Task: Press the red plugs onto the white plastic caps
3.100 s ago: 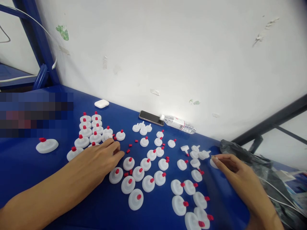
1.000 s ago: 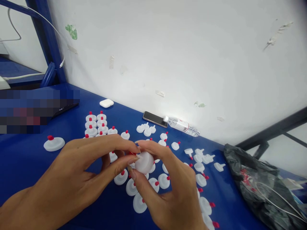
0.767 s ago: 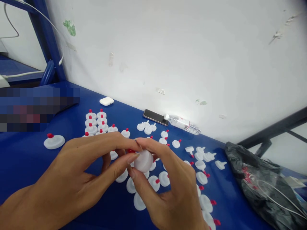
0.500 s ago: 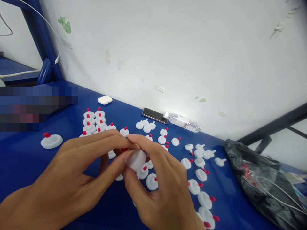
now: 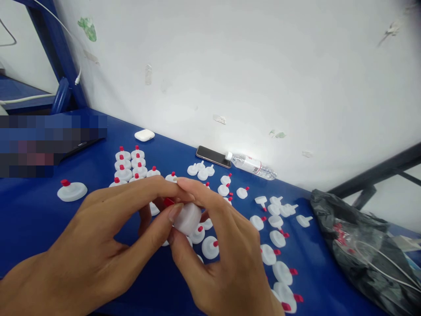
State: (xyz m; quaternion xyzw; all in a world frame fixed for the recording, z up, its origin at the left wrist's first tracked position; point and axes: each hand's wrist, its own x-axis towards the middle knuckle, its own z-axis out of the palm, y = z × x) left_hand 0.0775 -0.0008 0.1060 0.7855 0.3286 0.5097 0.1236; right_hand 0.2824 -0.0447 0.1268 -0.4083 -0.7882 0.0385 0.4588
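Note:
Between both hands, above the blue table, is a white plastic cap with a red tip [image 5: 188,219]. My left hand [image 5: 112,241] pinches it near the red tip with thumb and fingers. From the other side, my right hand [image 5: 223,250] grips the white body with fingertips and thumb. Part of the cap is hidden by the fingers. Behind and under the hands lie several similar red-tipped white caps [image 5: 210,248]. One such cap [image 5: 73,192] sits alone to the left, and others stand in two short rows [image 5: 123,174] behind my left hand.
Along the wall lie a white earbud case [image 5: 144,135], a phone [image 5: 213,156] and a clear plastic bottle [image 5: 251,166]. Several white caps without red tips [image 5: 303,220] lie at right. Beyond them a black plastic bag [image 5: 355,237] holds small red pieces. A blue table [image 5: 29,228] supports everything.
My left thumb and fingers have shifted slightly, showing more of the red tip and white body. Both hands stay on the cap. The view has moved a little.

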